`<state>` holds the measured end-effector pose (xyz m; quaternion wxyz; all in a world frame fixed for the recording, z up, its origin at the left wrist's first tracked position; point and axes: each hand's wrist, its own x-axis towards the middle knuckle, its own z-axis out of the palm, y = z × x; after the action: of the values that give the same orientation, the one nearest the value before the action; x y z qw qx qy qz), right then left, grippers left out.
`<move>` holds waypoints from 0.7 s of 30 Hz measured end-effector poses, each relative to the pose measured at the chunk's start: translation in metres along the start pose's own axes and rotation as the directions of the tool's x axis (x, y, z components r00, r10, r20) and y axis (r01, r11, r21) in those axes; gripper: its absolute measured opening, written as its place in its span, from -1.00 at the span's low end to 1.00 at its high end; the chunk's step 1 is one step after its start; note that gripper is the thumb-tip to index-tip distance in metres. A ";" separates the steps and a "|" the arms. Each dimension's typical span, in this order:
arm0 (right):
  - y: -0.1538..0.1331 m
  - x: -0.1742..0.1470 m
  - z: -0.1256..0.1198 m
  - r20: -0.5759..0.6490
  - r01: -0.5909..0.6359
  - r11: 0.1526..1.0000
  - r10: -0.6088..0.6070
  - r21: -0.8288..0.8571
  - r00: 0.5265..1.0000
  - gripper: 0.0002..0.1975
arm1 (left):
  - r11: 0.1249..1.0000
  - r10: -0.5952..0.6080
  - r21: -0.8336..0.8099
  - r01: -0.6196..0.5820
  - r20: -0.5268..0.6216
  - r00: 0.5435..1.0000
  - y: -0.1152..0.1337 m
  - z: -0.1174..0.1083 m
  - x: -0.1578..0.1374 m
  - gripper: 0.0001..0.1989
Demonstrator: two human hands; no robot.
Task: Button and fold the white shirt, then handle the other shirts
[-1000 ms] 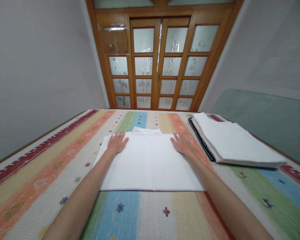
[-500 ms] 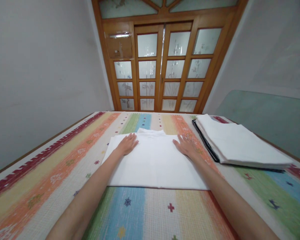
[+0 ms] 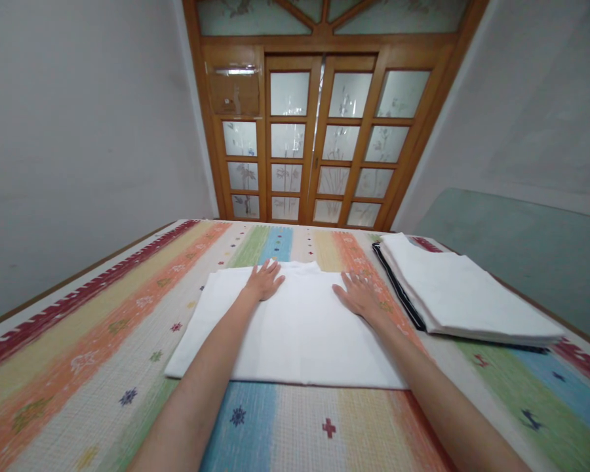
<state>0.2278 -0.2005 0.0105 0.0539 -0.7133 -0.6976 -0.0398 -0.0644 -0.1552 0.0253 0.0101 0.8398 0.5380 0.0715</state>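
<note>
A white folded garment, which looks like a shirt with its neckline at the far edge, lies flat in front of me. My left hand rests palm down on its far part, left of the neckline, with fingers spread. On the far right corner lies my right hand, also flat and spread. Neither hand grips the cloth. My forearms cover parts of the garment's left side and right edge.
Under everything is a bed or table cover with coloured stripes and small motifs. To the right sits a stack of folded white cloth over a dark-edged piece. A pale green panel stands beyond it, and wooden glazed doors close the far end.
My left hand has slid right, toward the neckline, uncovering more of the garment's left side. My right hand stays on the far right corner. The view has shifted slightly.
</note>
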 end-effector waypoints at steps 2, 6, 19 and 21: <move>-0.004 0.002 -0.001 -0.019 0.003 1.000 -0.003 -0.013 1.000 -0.34 | 1.000 0.009 0.019 -0.009 -0.022 1.000 0.002 0.002 0.000 -0.46; -0.030 0.008 -0.005 -0.064 0.131 0.991 -0.130 0.018 0.989 -0.40 | 0.994 0.104 0.042 -0.102 -0.058 0.993 0.003 0.001 0.000 -0.46; -0.112 0.043 0.007 0.015 0.285 0.943 -0.292 0.174 0.956 -0.34 | 0.999 0.038 -0.026 -0.038 0.001 0.999 -0.002 0.008 0.002 -0.41; -0.104 0.048 0.006 0.021 0.225 0.960 -0.231 0.166 0.973 -0.37 | 0.999 0.011 -0.032 -0.011 -0.010 1.000 -0.002 0.009 0.003 -0.41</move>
<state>0.1250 -0.1499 0.0128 0.0928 -0.6221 -0.7770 0.0255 -0.0637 -0.1513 0.0167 0.0202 0.8421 0.5322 0.0843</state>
